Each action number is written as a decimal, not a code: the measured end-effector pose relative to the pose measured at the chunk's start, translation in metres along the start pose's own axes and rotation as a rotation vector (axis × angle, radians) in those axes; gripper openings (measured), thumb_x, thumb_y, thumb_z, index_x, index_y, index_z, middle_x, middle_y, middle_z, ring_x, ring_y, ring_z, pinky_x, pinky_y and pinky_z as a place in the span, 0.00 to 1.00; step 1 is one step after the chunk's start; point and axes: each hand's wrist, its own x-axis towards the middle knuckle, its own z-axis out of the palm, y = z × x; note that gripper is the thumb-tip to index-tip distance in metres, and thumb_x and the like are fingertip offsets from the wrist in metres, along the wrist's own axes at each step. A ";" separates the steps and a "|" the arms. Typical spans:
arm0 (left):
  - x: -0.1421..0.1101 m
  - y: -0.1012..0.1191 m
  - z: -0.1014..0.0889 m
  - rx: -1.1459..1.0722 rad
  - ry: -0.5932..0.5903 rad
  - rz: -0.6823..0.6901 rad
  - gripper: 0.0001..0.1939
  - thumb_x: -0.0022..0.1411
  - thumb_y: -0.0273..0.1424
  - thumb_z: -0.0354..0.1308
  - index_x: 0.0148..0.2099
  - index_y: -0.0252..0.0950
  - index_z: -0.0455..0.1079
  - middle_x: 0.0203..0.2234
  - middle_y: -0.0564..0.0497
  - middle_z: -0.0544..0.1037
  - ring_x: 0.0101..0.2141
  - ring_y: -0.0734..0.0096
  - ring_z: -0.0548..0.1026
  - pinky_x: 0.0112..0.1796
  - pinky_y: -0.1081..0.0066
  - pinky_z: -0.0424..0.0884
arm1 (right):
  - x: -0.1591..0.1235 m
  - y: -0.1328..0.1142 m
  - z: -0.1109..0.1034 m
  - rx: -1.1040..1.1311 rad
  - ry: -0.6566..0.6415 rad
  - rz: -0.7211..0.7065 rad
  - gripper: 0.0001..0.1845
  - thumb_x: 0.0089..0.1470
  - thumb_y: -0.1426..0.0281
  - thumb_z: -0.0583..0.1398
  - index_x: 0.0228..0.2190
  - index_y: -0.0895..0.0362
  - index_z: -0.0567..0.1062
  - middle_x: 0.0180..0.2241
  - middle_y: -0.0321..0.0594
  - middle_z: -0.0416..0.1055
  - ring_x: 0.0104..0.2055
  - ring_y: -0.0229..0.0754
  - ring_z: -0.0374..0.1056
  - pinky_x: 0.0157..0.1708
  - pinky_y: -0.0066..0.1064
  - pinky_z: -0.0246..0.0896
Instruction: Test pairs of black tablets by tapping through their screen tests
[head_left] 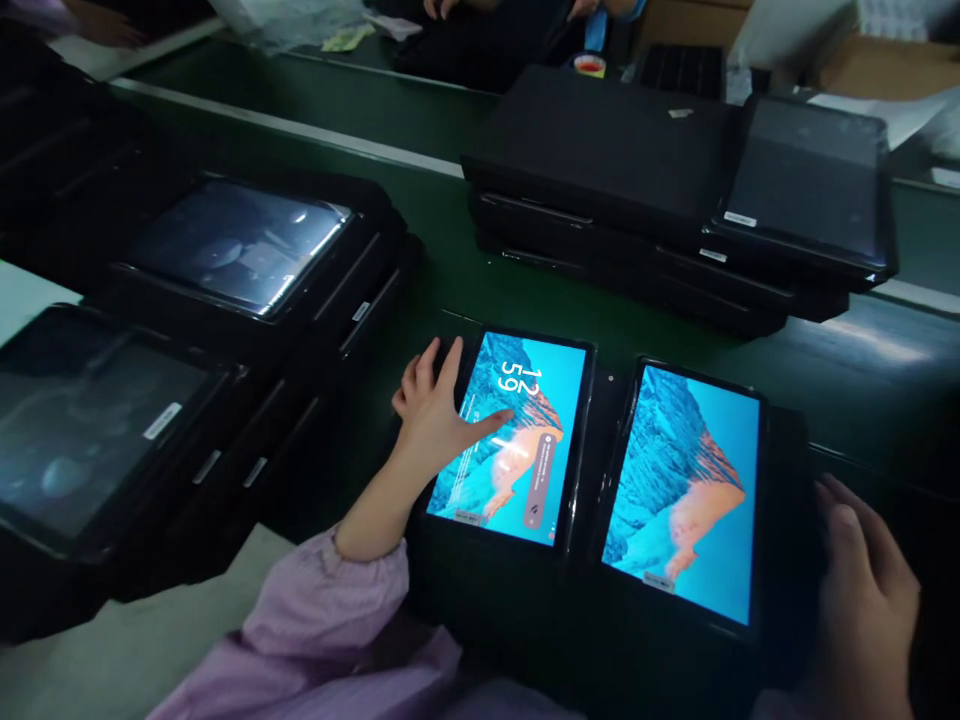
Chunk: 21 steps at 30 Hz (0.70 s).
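Observation:
Two lit tablets lie side by side in black cases in front of me, each showing a blue mountain wallpaper. My left hand [435, 415] rests on the left edge of the left tablet [517, 440], fingers spread and thumb touching the screen near a clock readout. My right hand [862, 590] lies at the right edge of the right tablet [686, 490], fingers curled against its black case. Whether it grips the case is unclear.
Stacks of dark tablets in black cases [232, 250] stand to the left, and another stack [667, 190] sits beyond on the green conveyor belt [450, 270]. Other people's hands [442, 8] work at the far side.

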 end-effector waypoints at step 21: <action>0.011 -0.024 -0.005 -0.449 0.007 0.087 0.32 0.67 0.39 0.62 0.72 0.48 0.70 0.76 0.45 0.63 0.76 0.40 0.59 0.71 0.39 0.63 | -0.017 -0.043 0.021 -0.099 -0.057 -0.867 0.08 0.70 0.74 0.65 0.40 0.54 0.87 0.52 0.43 0.83 0.62 0.57 0.76 0.46 0.42 0.76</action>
